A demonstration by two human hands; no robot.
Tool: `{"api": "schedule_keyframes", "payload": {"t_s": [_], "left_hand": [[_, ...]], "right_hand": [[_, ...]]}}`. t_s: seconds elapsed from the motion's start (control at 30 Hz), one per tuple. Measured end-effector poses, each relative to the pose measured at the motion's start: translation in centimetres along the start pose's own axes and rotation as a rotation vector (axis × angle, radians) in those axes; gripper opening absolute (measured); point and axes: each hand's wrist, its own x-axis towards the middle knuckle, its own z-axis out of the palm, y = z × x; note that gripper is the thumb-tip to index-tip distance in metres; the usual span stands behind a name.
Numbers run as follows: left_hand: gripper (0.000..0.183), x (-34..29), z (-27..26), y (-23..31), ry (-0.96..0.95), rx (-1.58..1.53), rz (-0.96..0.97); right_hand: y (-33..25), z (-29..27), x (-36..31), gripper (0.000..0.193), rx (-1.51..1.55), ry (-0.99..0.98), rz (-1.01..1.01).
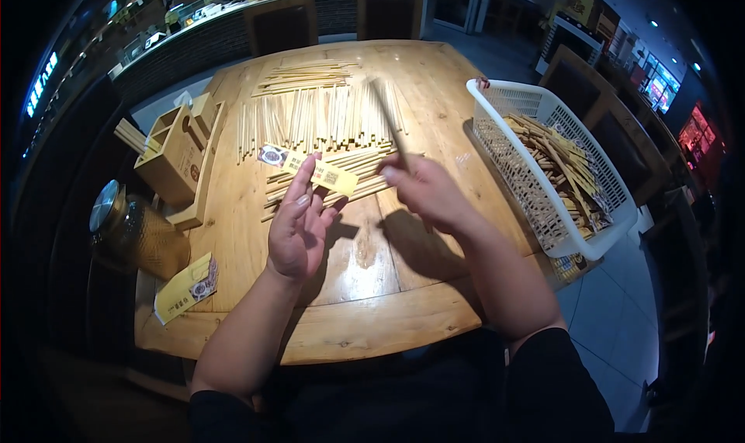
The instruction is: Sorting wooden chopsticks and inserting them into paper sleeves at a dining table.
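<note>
A yellow paper chopstick sleeve [335, 180] with a printed picture at one end lies across the fingers of my left hand [299, 233], which is turned palm up with the thumb raised against the paper. My right hand [431, 191] is closed round a pair of chopsticks [388, 117] that points up and away, smeared by motion; whether it is one stick or two is hard to see. Beyond my hands, rows of loose wooden chopsticks [322, 117] cover the table, some lengthwise, others crosswise in a far pile [303, 78] and a near pile [369, 171].
At the right edge stands a white plastic basket [508, 156] full of sleeved chopsticks [563, 171]. On the left are a wooden caddy [174, 159] with chopsticks, a lidded glass jar [140, 229] and another yellow sleeve [186, 289]. Chairs [388, 14] surround the wooden table [365, 307].
</note>
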Motion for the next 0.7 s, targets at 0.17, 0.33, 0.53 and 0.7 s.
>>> {"api": "schedule_keyframes", "payload": {"t_s": [0.17,0.33,0.53,0.7], "left_hand": [[0.078,-0.5,-1.3,-1.0,-0.048,-0.126,-0.085],[0.078,-1.2,-0.2,-0.6,0.022,0.007,-0.153],[0.060,-1.6,2.2,0.5,0.124,1.475,0.437],[0.050,-1.0,1.9,0.8,-0.128,1.711,0.690]], "right_hand": [[0.4,2.1,-1.2,0.051,-0.580,-0.018,-0.512],[1.6,2.6,-0.2,0.014,-0.702,0.141,-0.737],[1.5,2.0,-0.1,0.018,-0.048,0.136,-0.229],[1.5,3.2,0.1,0.017,0.252,-0.082,-0.151]]}}
